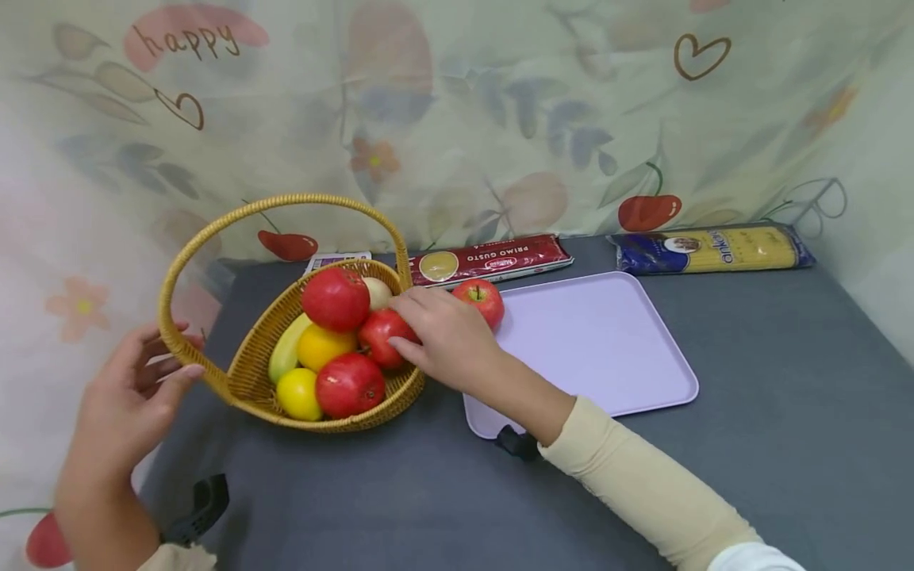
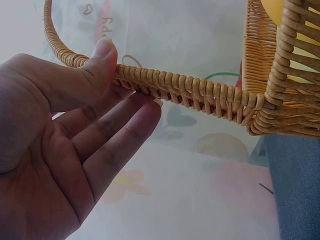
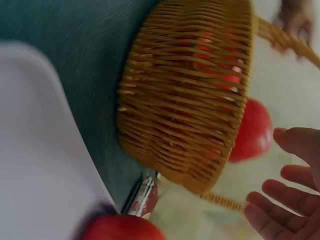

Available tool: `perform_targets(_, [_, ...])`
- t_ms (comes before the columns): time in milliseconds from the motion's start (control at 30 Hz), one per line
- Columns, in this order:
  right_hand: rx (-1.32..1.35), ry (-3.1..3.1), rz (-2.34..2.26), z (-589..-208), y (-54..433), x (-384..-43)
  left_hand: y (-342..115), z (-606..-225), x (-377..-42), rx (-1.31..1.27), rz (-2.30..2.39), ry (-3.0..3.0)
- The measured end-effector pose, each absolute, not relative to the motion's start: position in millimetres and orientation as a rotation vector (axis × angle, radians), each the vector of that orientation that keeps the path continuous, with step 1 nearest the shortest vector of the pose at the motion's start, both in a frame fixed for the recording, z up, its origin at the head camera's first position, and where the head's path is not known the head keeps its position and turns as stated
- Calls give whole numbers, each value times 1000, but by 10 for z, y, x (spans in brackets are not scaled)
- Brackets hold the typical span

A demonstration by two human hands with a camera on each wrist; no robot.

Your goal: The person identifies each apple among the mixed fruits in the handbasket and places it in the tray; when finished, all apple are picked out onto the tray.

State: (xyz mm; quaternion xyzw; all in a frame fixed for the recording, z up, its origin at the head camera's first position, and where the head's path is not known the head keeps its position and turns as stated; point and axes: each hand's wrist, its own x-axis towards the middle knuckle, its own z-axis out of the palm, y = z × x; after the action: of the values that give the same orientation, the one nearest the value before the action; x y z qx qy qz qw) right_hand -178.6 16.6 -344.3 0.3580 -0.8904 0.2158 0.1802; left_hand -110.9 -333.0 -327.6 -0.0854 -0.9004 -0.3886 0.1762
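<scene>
Pinching the wicker handle (image 1: 307,198) between thumb and fingers of the left hand (image 1: 124,404), low on its left side, near the rim of the basket (image 1: 250,361). Hovering over the basket's right side with the right hand (image 1: 457,337): loosely bent, fingers well spread in the right wrist view, apparently gripping nothing. Unable to tell whether touching the red apple (image 1: 385,337) there. Placing that apple: inside the basket, toward the right rim, just left of the right palm, between thumb and fingertips as seen from the head. Round, so offering no clear long axis. Far nearer the right hand than the left. Judged to hinge on how thumb and fingers straddle it, hemmed in by the upper red fruit (image 1: 336,300) and lower red fruit (image 1: 350,386). Also near the right hand: a second apple (image 1: 480,304), beyond the knuckles, by the far-left corner of the tray (image 1: 600,341).
</scene>
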Motion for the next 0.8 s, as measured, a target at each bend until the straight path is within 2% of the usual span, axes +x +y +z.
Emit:
perform_targets(233, [1243, -2299, 109, -3377, -150, -1936, -3341, -3281, -1111, -234, -1092, -2550])
perform_targets(467, [1203, -2342, -171, -3350, -414, -2060, -3337, -3300, -1100, -241, -1053, -2533])
perform_targets(800, [1194, -2565, -273, -3233, -740, -2123, -3331, -3297, -1111, -284, -1057, -2530])
